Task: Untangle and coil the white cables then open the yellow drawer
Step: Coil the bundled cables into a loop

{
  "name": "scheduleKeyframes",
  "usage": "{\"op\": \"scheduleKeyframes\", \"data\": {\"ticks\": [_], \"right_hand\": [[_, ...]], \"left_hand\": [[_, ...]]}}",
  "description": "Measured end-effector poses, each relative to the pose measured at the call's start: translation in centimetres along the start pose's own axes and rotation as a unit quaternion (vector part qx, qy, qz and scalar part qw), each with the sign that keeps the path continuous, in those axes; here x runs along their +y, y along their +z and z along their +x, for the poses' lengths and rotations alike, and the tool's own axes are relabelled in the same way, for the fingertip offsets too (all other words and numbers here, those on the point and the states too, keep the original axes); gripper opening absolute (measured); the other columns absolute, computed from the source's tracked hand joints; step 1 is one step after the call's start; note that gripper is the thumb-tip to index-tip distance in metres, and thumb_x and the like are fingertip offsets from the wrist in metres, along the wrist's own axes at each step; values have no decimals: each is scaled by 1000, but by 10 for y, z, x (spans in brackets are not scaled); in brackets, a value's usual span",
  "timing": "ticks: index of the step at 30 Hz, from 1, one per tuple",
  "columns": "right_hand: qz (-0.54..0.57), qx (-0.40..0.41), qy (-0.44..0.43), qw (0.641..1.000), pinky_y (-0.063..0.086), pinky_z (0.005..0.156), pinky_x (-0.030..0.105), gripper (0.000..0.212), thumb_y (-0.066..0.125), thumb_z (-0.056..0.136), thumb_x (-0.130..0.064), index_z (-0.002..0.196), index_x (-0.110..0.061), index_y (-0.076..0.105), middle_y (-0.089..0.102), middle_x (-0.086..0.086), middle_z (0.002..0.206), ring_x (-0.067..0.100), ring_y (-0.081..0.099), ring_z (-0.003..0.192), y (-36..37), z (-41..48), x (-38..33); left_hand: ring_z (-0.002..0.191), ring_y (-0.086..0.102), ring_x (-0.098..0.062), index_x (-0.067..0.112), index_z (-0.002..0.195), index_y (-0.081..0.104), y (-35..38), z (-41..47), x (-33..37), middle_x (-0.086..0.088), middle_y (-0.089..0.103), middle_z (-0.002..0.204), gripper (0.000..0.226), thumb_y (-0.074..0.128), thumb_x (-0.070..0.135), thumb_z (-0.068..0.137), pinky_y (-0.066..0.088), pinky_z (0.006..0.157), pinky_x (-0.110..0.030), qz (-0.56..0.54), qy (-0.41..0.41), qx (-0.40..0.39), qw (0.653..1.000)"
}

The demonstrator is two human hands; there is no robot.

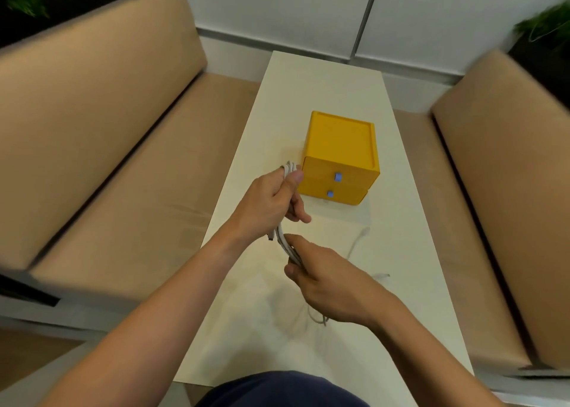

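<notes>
Fingers (300, 215) of the left hand (265, 203) and right hand (330, 286) curl tightly round the white cables (280, 237) mid-frame, seemingly bundling loops for coiling.

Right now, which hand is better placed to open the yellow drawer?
Probably left. The left hand sits right beside the yellow drawer front, close to its blue knob; the right hand is farther back. Both hold the white cables, so the right would have to take them.
</notes>
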State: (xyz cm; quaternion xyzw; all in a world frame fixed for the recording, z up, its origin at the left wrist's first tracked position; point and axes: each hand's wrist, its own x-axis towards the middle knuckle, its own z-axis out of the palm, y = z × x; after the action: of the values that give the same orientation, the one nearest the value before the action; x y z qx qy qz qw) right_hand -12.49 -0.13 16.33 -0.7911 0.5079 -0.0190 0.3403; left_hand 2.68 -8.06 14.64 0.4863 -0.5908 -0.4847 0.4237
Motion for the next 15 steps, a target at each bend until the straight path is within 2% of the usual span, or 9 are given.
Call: {"op": "scheduleKeyframes", "data": {"ticks": [2, 4, 6, 8, 9, 11, 13, 15], "right_hand": [[-26, 40, -17, 999, 50, 81, 48, 12, 41, 108, -30, 116, -25, 49, 56, -3, 104, 21, 56, 90, -3, -3, -3], [-66, 90, -36, 993, 49, 81, 50, 15, 41, 108, -31, 112, -23, 53, 58, -2, 105, 24, 57, 92, -14, -6, -7], [-123, 110, -68, 984, 49, 79, 50, 18, 40, 108, -33, 111, -23, 54, 60, -2, 103, 25, 57, 91, -31, -8, -11], [-193, 107, -110, 969, 52, 77, 49, 20, 42, 108, -33, 119, -26, 57, 62, -6, 110, 23, 59, 96, -51, -10, -14], [-226, 104, -130, 960, 54, 76, 46, 21, 44, 108, -33, 122, -29, 59, 62, -10, 115, 20, 61, 99, -63, -10, -15], [-257, 110, -172, 944, 56, 71, 43, 22, 51, 106, -32, 124, -34, 64, 64, -13, 120, 18, 63, 100, -88, -6, -16], [-278, 112, -209, 931, 54, 67, 42, 24, 57, 104, -32, 125, -33, 68, 67, -8, 110, 21, 64, 93, -107, 2, -12], [-291, 102, -228, 924, 52, 65, 39, 27, 58, 103, -34, 127, -32, 69, 66, -4, 101, 17, 58, 83, -121, 14, -5]], "left_hand": [[64, 74, -21, 5, 118, 63, 2, -3, -2, -4, 69, 62, 37, 42, 34, 111, 61, 65, -39, 41, 17, -13, 999], [60, 68, -25, 8, 94, 65, 2, -4, -2, -3, 69, 62, 42, 43, 40, 110, 59, 63, -50, 92, 27, -18, 995], [69, 70, -31, 12, 75, 60, 2, -5, 4, -2, 68, 62, 50, 43, 44, 110, 57, 69, -57, 111, 33, -25, 993], [80, 74, -34, 8, 73, 61, -1, -6, 11, -6, 68, 61, 55, 43, 44, 109, 58, 78, -60, 96, 36, -38, 994], [77, 75, -34, 2, 80, 64, -2, -7, 14, -11, 67, 61, 56, 42, 44, 110, 59, 75, -56, 77, 31, -49, 995], [59, 70, -31, -3, 92, 65, -3, -11, 16, -16, 66, 59, 56, 40, 43, 110, 55, 56, -39, 37, 19, -79, 996], [50, 62, -28, 4, 81, 61, -1, -16, 17, -14, 61, 56, 51, 38, 39, 111, 47, 50, -29, 6, 13, -95, 995], [46, 56, -29, 9, 73, 57, 1, -18, 16, -13, 55, 54, 49, 39, 34, 111, 43, 51, -31, -43, -1, -103, 994]]}}
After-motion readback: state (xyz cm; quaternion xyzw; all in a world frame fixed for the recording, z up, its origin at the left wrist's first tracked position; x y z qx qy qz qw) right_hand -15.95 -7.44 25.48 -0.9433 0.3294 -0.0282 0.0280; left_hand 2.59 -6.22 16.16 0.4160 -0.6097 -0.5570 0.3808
